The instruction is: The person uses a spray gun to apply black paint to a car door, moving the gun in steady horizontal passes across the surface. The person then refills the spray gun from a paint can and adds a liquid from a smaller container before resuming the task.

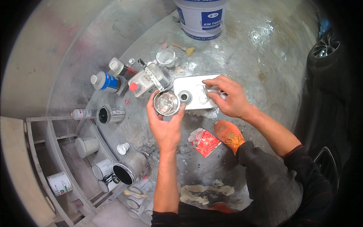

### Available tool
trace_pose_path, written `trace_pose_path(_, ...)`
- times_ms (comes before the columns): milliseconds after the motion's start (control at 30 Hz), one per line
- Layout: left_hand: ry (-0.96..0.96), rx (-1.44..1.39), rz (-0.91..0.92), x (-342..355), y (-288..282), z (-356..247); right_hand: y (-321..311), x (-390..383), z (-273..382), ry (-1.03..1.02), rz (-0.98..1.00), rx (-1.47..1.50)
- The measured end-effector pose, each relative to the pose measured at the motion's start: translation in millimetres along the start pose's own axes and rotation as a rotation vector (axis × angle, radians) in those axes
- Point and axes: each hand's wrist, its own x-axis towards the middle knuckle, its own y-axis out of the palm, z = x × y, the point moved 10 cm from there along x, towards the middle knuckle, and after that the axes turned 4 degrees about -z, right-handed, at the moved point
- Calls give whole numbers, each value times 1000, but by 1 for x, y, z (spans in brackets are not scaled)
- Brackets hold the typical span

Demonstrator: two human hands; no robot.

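Observation:
My left hand (165, 128) is wrapped round a small round cup (166, 103). The cup's inside looks silvery and shiny, and whether liquid lies in it is hard to tell. Close to its right side is the uncapped round spout (184, 97) of a white rectangular metal can (189, 84). Closed on the handle on top of that can is my right hand (230, 97), its fingers curled round the grip. The can's sides are mostly out of sight from above.
Left of the cup are a rectangular can with a red cap (141, 83), a blue-labelled bottle (107, 82) and a clear plastic cup (165, 57). Paint tins (132, 168) and a shelf frame (62, 151) occupy the lower left. A large bucket (202, 19) stands beyond; a red packet (206, 143) lies near my orange shoe (228, 134).

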Motion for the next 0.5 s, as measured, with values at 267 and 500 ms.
trace_pose_path(267,-20,-10,10,1,7,-1,2,0,-3,4,12,43)
trace_pose_path(500,-27,-19,28,1,11,-1,2,-1,-5,6,17,33)
